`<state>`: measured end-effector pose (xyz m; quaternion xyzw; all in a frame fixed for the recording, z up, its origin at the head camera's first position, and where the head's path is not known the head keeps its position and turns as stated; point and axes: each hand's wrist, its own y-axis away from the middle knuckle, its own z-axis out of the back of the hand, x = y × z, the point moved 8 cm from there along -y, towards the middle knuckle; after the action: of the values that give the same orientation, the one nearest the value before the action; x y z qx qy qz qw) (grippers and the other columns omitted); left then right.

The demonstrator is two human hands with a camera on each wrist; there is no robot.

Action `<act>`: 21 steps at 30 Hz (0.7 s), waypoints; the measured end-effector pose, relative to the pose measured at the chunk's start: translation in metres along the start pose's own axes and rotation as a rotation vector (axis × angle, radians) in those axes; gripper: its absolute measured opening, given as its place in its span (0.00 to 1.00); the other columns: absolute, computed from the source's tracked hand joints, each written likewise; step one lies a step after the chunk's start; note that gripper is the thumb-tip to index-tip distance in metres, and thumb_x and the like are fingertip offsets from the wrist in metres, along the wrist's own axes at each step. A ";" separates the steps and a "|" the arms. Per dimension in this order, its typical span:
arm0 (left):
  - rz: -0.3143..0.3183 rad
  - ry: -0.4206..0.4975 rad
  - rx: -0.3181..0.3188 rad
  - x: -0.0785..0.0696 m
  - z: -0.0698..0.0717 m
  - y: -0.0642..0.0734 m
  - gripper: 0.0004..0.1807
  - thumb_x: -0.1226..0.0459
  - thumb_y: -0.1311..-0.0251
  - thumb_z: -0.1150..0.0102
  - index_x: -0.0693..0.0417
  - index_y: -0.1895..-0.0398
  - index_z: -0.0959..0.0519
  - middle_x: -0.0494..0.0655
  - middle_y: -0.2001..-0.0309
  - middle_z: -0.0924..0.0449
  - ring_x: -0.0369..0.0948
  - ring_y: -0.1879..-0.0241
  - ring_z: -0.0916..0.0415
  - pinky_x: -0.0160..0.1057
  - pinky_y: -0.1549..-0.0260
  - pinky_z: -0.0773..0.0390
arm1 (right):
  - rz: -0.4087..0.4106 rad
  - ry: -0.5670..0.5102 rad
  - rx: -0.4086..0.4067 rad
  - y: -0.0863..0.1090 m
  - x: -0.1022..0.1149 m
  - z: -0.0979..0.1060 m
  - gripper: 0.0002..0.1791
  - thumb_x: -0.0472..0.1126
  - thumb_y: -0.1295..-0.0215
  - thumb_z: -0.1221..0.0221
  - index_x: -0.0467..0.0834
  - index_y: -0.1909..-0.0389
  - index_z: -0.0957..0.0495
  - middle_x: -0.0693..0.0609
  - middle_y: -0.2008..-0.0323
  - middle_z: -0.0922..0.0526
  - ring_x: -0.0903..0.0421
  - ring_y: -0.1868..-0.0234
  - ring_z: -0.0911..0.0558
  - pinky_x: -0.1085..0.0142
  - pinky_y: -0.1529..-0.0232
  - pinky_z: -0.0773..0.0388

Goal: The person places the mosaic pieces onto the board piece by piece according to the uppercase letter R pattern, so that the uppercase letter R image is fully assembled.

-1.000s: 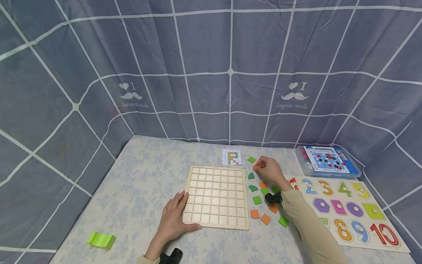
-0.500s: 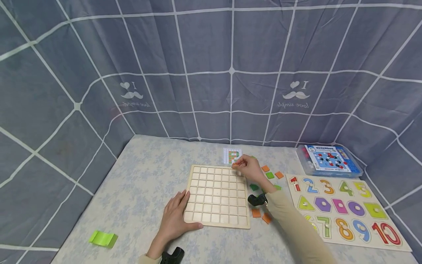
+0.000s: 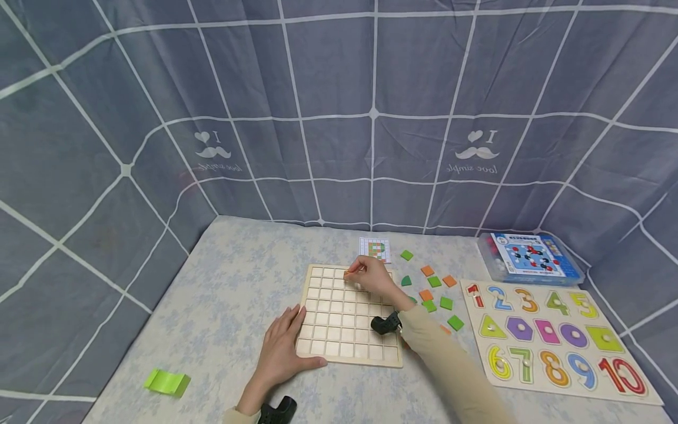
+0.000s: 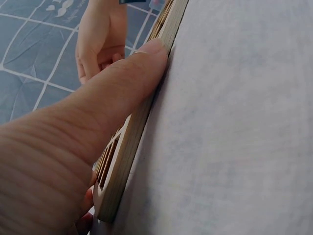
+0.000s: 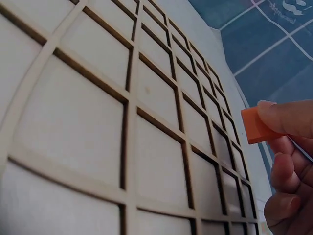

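My right hand (image 3: pixel 373 277) pinches an orange square tile (image 5: pixel 256 126) between thumb and fingertips. It is over the far rows of a wooden grid board (image 3: pixel 339 363), and in the right wrist view the tile looks raised above the cells. The board's visible cells hold no tiles. My left hand (image 3: pixel 283 347) rests at the board's near left corner, fingers along the left side and thumb (image 4: pixel 127 73) against the near edge. Behind the board lies a small pattern card (image 3: pixel 375 249) with coloured squares on a grid.
Orange and green squares (image 3: pixel 446 303) and a dark green quarter-round piece (image 3: pixel 406 281) are scattered right of the board. Farther right lie a number puzzle board (image 3: pixel 524 315) and a clear plastic box (image 3: pixel 529 259). A bright green curved piece (image 3: pixel 166 383) sits at the front left.
My right hand has carried the orange tile leftward from the loose pieces, past the pattern card, to above the board's far rows. The left hand stays at its corner.
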<state>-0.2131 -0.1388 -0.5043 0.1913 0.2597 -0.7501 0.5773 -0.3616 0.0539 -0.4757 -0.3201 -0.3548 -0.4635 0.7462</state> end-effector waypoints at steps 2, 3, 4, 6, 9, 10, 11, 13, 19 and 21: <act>-0.002 -0.005 0.002 0.000 -0.001 0.000 0.63 0.35 0.66 0.30 0.63 0.29 0.41 0.59 0.30 0.44 0.58 0.31 0.53 0.62 0.39 0.50 | 0.008 0.001 0.024 -0.001 0.000 -0.006 0.06 0.39 0.42 0.33 0.44 0.72 0.21 0.55 0.74 0.21 0.58 0.76 0.25 0.65 0.75 0.27; -0.002 -0.006 0.003 0.000 -0.001 0.000 0.63 0.35 0.65 0.30 0.62 0.29 0.41 0.59 0.30 0.44 0.58 0.31 0.54 0.62 0.39 0.49 | 0.014 0.006 0.031 -0.001 0.001 -0.009 0.06 0.39 0.42 0.33 0.44 0.72 0.21 0.55 0.74 0.21 0.58 0.75 0.24 0.64 0.73 0.27; -0.002 -0.006 0.003 0.000 -0.001 0.000 0.63 0.35 0.66 0.30 0.62 0.29 0.41 0.58 0.30 0.44 0.57 0.31 0.53 0.62 0.39 0.49 | 0.019 0.009 0.041 -0.001 0.001 -0.012 0.06 0.39 0.42 0.33 0.44 0.72 0.21 0.55 0.73 0.21 0.58 0.74 0.24 0.64 0.72 0.26; -0.001 -0.006 0.004 0.001 -0.002 0.000 0.63 0.34 0.65 0.30 0.62 0.29 0.41 0.58 0.30 0.44 0.57 0.31 0.54 0.62 0.39 0.49 | 0.025 0.005 0.051 -0.001 0.003 -0.016 0.07 0.39 0.42 0.33 0.44 0.72 0.22 0.55 0.73 0.21 0.58 0.74 0.23 0.63 0.71 0.26; -0.005 -0.015 0.001 0.001 -0.002 0.000 0.63 0.34 0.66 0.30 0.62 0.29 0.41 0.58 0.31 0.44 0.57 0.31 0.53 0.62 0.39 0.49 | 0.026 0.014 0.047 -0.001 0.004 -0.020 0.07 0.40 0.43 0.32 0.44 0.72 0.22 0.56 0.74 0.21 0.59 0.74 0.24 0.64 0.72 0.26; -0.006 -0.019 0.000 0.001 -0.002 0.000 0.63 0.34 0.65 0.31 0.62 0.29 0.41 0.58 0.31 0.44 0.57 0.31 0.53 0.62 0.39 0.49 | 0.026 0.018 0.044 -0.001 0.004 -0.021 0.07 0.40 0.43 0.32 0.45 0.73 0.22 0.56 0.74 0.21 0.59 0.75 0.24 0.65 0.72 0.27; -0.008 -0.023 -0.001 0.001 -0.002 0.000 0.63 0.34 0.65 0.31 0.62 0.29 0.41 0.58 0.31 0.44 0.57 0.31 0.53 0.62 0.39 0.49 | 0.026 0.024 0.041 -0.001 0.005 -0.022 0.07 0.40 0.43 0.32 0.45 0.73 0.22 0.56 0.75 0.21 0.59 0.75 0.24 0.65 0.73 0.27; -0.011 -0.025 -0.003 0.001 -0.002 0.000 0.63 0.34 0.65 0.31 0.62 0.29 0.41 0.58 0.31 0.43 0.56 0.31 0.53 0.62 0.39 0.49 | 0.026 0.037 0.039 0.000 0.006 -0.023 0.07 0.40 0.43 0.32 0.45 0.73 0.22 0.57 0.75 0.21 0.59 0.76 0.25 0.65 0.74 0.28; -0.012 -0.014 0.002 0.001 -0.003 0.000 0.63 0.34 0.65 0.31 0.62 0.29 0.41 0.58 0.30 0.44 0.56 0.30 0.53 0.61 0.38 0.49 | 0.002 0.066 0.040 0.002 0.009 -0.025 0.06 0.41 0.42 0.33 0.46 0.72 0.21 0.57 0.76 0.22 0.58 0.78 0.26 0.65 0.77 0.30; -0.012 -0.013 0.004 0.002 -0.003 0.001 0.63 0.34 0.65 0.31 0.62 0.29 0.41 0.57 0.30 0.44 0.56 0.30 0.53 0.61 0.38 0.49 | -0.009 0.088 0.036 0.001 0.008 -0.025 0.06 0.42 0.42 0.33 0.47 0.72 0.20 0.57 0.76 0.22 0.58 0.78 0.26 0.65 0.77 0.30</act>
<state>-0.2128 -0.1384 -0.5079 0.1860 0.2558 -0.7551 0.5742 -0.3523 0.0303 -0.4826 -0.2841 -0.3313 -0.4740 0.7648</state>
